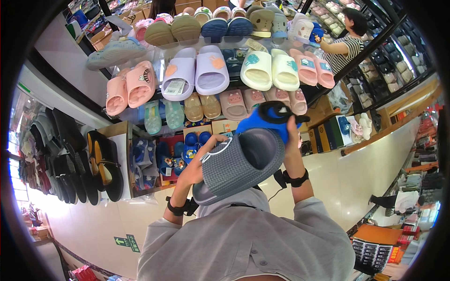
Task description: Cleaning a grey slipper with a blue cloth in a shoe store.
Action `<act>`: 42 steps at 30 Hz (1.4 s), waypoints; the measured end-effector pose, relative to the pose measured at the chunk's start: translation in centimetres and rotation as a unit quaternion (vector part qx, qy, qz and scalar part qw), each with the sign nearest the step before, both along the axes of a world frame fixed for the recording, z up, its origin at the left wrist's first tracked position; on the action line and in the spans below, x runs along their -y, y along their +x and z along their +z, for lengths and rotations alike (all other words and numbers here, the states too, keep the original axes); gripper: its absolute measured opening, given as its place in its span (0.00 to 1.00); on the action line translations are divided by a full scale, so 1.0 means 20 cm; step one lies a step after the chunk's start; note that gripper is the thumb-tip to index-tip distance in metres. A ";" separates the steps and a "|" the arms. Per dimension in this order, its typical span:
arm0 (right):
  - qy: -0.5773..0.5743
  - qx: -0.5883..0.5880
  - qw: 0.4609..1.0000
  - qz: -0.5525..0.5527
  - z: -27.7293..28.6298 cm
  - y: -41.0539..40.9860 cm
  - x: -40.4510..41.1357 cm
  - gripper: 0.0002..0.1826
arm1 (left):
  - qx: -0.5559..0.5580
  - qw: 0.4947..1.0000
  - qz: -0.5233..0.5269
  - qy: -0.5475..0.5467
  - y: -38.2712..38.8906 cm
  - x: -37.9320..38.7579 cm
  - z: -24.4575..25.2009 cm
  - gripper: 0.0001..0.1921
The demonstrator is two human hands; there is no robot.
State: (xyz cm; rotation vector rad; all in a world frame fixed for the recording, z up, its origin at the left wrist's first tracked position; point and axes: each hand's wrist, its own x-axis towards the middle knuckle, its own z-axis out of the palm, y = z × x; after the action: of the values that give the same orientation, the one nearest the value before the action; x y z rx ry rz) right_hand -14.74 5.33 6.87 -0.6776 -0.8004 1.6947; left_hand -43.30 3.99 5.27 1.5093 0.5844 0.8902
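My left hand [194, 168] grips a dark grey slide sandal [230, 168] with a woven texture on its strap. A white cord loop [218, 150] hangs from the strap by my fingers, and the sandal's opening faces up and to the right. Behind it, my right hand [292, 138] holds a bright blue piece of footwear [258, 119] with black parts, whose lower portion is hidden by the grey sandal. The right fingertips are partly covered. Both hands are raised in front of a shoe rack, near pink cat-face slides [232, 102].
Lilac slides [212, 75], white slides [258, 75] and pink slides [140, 86] line the clear shelf. Clogs [188, 30] stand above. Black shoes [112, 175] hang at left beside a wooden cabinet [132, 161]. Another person [346, 47] stands behind the rack, at right.
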 end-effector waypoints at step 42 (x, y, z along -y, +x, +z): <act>0.689 0.569 0.402 -0.201 0.26 -0.28 0.23 0.21 | 0.011 0.991 0.131 -0.014 -0.08 -0.01 -0.04 0.23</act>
State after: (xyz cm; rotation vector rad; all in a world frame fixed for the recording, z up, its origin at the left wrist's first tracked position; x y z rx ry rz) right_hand -20.26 0.77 12.10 -0.5514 -2.2591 -0.5568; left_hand -44.86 4.24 4.55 1.4163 0.7873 1.0929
